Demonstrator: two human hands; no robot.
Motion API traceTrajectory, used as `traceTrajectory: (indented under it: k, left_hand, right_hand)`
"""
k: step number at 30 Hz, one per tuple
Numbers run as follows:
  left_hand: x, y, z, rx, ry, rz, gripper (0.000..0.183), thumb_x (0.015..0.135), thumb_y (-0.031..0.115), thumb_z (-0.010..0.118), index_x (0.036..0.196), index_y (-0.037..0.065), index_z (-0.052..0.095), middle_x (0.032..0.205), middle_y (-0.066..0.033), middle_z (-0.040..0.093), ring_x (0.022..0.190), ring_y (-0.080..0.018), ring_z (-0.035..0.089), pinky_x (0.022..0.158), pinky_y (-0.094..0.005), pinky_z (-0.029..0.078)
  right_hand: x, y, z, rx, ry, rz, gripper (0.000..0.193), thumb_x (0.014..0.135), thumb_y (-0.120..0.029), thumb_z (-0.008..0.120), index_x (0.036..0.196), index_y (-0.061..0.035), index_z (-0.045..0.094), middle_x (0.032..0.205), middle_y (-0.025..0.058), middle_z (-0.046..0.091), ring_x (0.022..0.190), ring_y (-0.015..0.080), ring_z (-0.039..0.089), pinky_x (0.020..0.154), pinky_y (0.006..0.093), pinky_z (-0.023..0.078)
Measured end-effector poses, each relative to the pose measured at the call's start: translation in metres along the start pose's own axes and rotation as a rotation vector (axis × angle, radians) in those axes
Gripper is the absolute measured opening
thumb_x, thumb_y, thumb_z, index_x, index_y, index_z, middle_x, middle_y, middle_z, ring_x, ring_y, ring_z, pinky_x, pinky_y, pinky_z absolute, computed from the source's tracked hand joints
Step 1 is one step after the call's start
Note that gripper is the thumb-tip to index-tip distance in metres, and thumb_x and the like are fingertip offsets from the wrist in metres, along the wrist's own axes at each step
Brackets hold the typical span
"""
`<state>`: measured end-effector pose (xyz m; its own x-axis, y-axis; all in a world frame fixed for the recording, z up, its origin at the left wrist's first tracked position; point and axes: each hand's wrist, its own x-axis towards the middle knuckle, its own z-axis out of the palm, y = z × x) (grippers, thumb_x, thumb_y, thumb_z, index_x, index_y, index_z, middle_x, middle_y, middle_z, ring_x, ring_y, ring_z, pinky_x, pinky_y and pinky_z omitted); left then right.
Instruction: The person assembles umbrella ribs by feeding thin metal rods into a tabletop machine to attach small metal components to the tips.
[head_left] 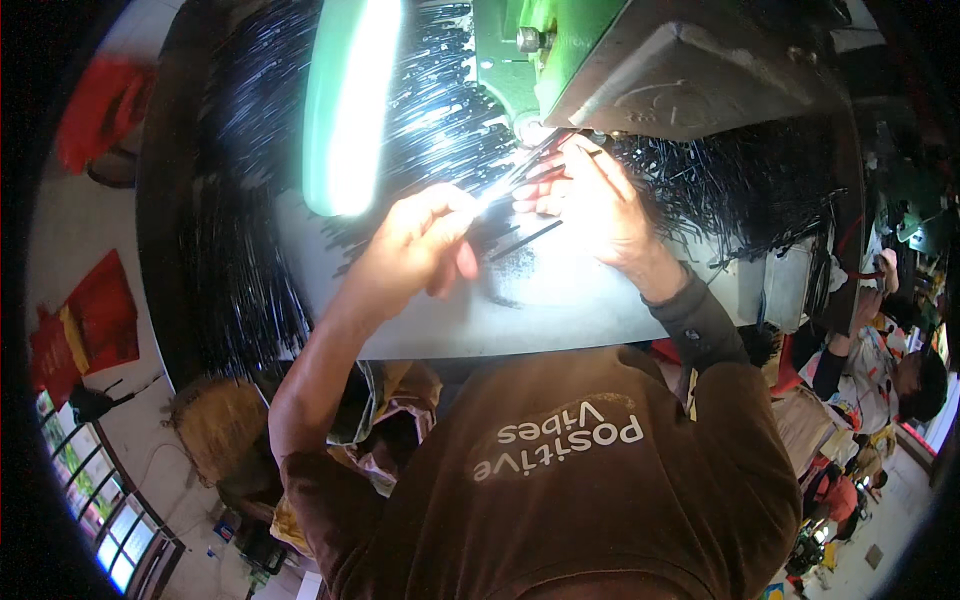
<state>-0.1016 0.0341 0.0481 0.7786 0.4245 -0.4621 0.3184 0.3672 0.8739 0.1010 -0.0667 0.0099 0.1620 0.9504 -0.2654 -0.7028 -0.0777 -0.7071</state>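
Several thin dark strips (528, 168) stretch between my two hands, close under the machine's lower part. My left hand (418, 240) pinches their near end, where bright glare hides the fingertips. At the far end, my right hand (608, 205) has its thumb and fingers closed round the strips, beside the machine. A single black strip (526, 241) lies on the pale tabletop (420, 315) between and below the hands, near a patch of dark dust (515, 275).
A green machine (505, 75) with a broad grey metal part (690, 75) stands at the far side. A bright lamp (350, 110) hangs at the left. Heaps of black strips (245, 200) cover the table's left and right sides. Another person (870, 375) sits at the far right.
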Motion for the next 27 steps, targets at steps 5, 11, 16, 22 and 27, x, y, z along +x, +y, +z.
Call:
traceTrajectory:
  k: [5, 11, 16, 22, 27]
  left_hand:
    - [-0.006, 0.007, 0.013, 0.492, 0.066, 0.268, 0.018, 0.094, 0.013, 0.047, 0.100, 0.001, 0.058, 0.064, -0.0082, 0.060, 0.045, -0.0072, 0.049, 0.042, -0.0204, 0.040]
    - [0.026, -0.032, 0.001, -0.890, 0.259, 0.074, 0.030, 0.093, 0.019, 0.050, 0.111, -0.005, 0.053, 0.086, -0.0204, 0.064, 0.068, -0.0274, 0.065, 0.066, -0.0372, 0.057]
    - [0.059, -0.004, 0.045, -0.928, 0.157, 0.193, 0.019, 0.088, 0.010, 0.057, 0.101, -0.003, 0.055, 0.100, -0.0239, 0.061, 0.096, -0.0347, 0.061, 0.092, -0.0479, 0.049]
    - [0.080, 0.000, 0.050, -1.021, 0.131, 0.307, 0.017, 0.087, 0.014, 0.060, 0.096, 0.001, 0.056, 0.085, -0.0154, 0.064, 0.081, -0.0293, 0.066, 0.081, -0.0449, 0.053]
    - [0.084, -0.001, 0.055, -0.923, 0.179, 0.380, 0.015, 0.088, 0.014, 0.059, 0.096, 0.001, 0.057, 0.085, -0.0152, 0.065, 0.078, -0.0282, 0.066, 0.078, -0.0449, 0.054]
  right_hand:
    - [-0.009, 0.000, -0.008, 0.030, -0.034, -0.004, 0.023, 0.099, -0.021, 0.041, 0.102, 0.0000, 0.050, 0.091, 0.0170, 0.063, 0.083, 0.0298, 0.065, 0.078, 0.0441, 0.054]
    - [-0.025, -0.013, -0.028, 0.109, 0.120, -0.284, 0.027, 0.098, -0.025, 0.043, 0.110, -0.0022, 0.052, 0.094, 0.0157, 0.062, 0.091, 0.0277, 0.063, 0.083, 0.0446, 0.053]
    - [-0.015, -0.017, -0.037, 0.083, 0.167, -0.418, 0.027, 0.098, -0.027, 0.044, 0.101, -0.0030, 0.056, 0.098, 0.0141, 0.062, 0.094, 0.0283, 0.062, 0.088, 0.0471, 0.051]
    - [-0.006, -0.018, -0.028, 0.110, 0.232, -0.406, 0.026, 0.097, -0.026, 0.046, 0.102, -0.0016, 0.054, 0.095, 0.0126, 0.060, 0.095, 0.0295, 0.061, 0.090, 0.0480, 0.050]
    - [-0.006, -0.019, -0.030, 0.098, 0.236, -0.420, 0.027, 0.096, -0.027, 0.048, 0.103, -0.0010, 0.053, 0.095, 0.0118, 0.060, 0.094, 0.0279, 0.061, 0.090, 0.0479, 0.050]
